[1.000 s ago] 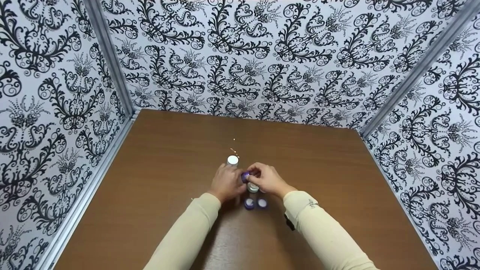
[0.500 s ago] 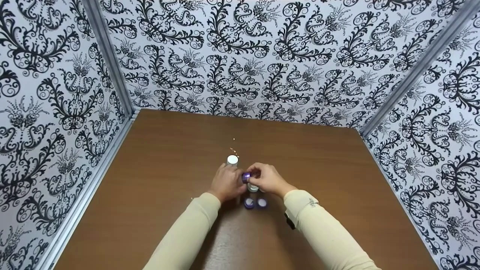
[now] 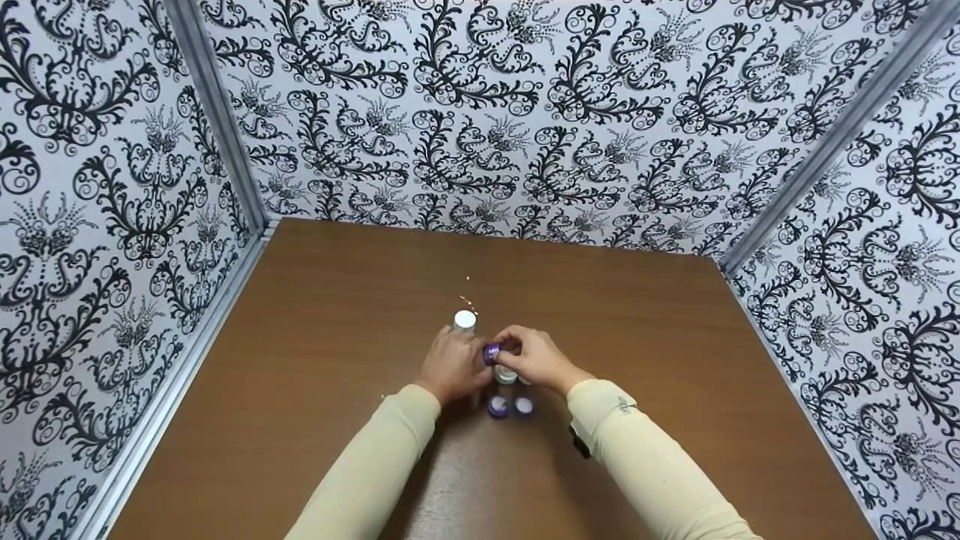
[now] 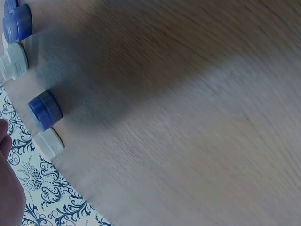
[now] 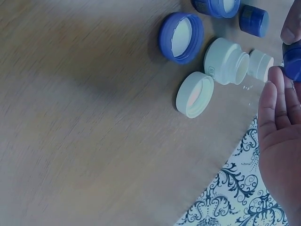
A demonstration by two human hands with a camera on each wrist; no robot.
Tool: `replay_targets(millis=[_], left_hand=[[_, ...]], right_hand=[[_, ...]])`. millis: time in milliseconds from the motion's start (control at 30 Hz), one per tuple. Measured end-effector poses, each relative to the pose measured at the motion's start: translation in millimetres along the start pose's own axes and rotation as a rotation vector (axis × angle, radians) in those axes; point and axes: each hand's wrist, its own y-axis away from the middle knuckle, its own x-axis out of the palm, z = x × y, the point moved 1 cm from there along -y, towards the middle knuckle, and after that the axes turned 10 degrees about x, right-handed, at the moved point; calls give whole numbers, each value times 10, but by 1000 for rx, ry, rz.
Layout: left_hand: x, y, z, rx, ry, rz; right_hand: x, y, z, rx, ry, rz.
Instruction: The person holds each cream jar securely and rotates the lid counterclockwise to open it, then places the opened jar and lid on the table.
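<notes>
My right hand [image 3: 538, 360] pinches a small purple jar [image 3: 491, 354], which looks blue between thumb and fingers in the right wrist view. Close against the jar's left end, my left hand [image 3: 454, 364] holds that side, its fingertips mostly hidden. A white jar [image 5: 225, 61], open at the mouth, lies below the hands. Beside it are a white lid [image 5: 195, 96] and a blue lid [image 5: 181, 40] with a pale inside. In the head view, two purple-rimmed round pieces [image 3: 499, 407] sit side by side nearer me.
A white-topped jar [image 3: 465, 320] stands just beyond my left hand. Another blue jar [image 5: 254, 21] is close by in the right wrist view. Small pale crumbs [image 3: 469, 303] lie beyond them on the brown table [image 3: 337, 337]. Patterned walls [image 3: 480, 150] enclose the table's back and sides.
Both hands stay in nearly the same place. The purple jar turns slightly between them, and the shine on it shifts.
</notes>
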Motion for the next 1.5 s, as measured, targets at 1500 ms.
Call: replay_targets(millis=[1500], left_hand=[[-50, 4, -26, -2, -10, 22]], right_hand=[[-16, 24, 0, 1, -22, 12]])
